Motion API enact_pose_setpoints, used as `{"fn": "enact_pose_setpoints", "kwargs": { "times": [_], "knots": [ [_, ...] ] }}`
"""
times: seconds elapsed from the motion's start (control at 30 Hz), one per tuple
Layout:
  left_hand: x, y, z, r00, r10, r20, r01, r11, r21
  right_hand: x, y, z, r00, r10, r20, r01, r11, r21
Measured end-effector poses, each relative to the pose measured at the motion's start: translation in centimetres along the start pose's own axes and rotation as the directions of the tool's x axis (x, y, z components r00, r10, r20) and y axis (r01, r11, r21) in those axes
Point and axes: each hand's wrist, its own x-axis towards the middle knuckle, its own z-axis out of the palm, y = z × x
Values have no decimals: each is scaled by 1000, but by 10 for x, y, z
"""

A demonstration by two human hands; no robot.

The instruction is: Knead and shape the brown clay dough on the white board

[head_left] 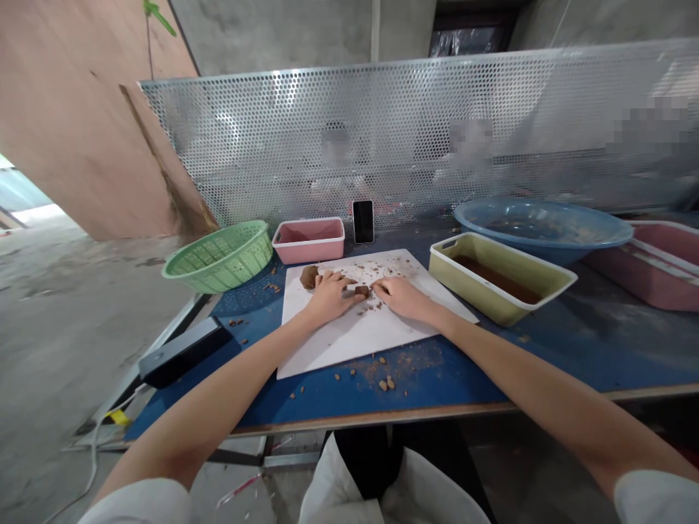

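A white board [333, 342] lies on the blue table, strewn with brown crumbs. Over its middle, my left hand [328, 297] has its index finger and thumb around a small dark brown clay-like piece [361, 290]. Something pale shows between those fingers, too small to name. From the other side my right hand [403, 297] comes up close to the piece, fingers pressed together; whatever they pinch, if anything, I cannot make out. A rounded brown lump [309, 276] sits just beyond my left hand, near the board's far left corner.
Behind the board stand a green basket [218, 258], a pink bin [309, 251] and an upright phone [363, 221]. Rightward are a yellow-green bin [475, 295] with brown liquid, a blue basin [546, 225] and pink bins [649, 273]. A dark box [186, 353] lies left; perforated metal [393, 124] rises behind.
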Motion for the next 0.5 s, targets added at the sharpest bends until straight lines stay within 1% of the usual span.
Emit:
{"fn": "enact_pose_setpoints", "kwargs": {
  "times": [0.1, 0.2, 0.3, 0.37, 0.5],
  "knots": [
    [3, -4, 4, 999, -5, 44, 8, 998, -55, 1, -2, 3, 999, 47, -3, -47, 999, 13],
    [5, -5, 6, 998, 8, 56, -4, 997, -76, 2, -5, 5, 995, 100, -4, -100, 993, 58],
    [5, -5, 6, 997, -21, 81, 28, 995, -94, 3, -7, 6, 991, 134, -10, -132, 986, 99],
    [5, -4, 5, 994, -25, 111, 40, 990, -136, 3, -8, 7, 990, 143, -18, -139, 981, 137],
    [3, 0, 0, 989, 27, 146, 2, 980, -199, 1, -6, 9, 993, 118, -20, -109, 958, 267]
  ]
}}
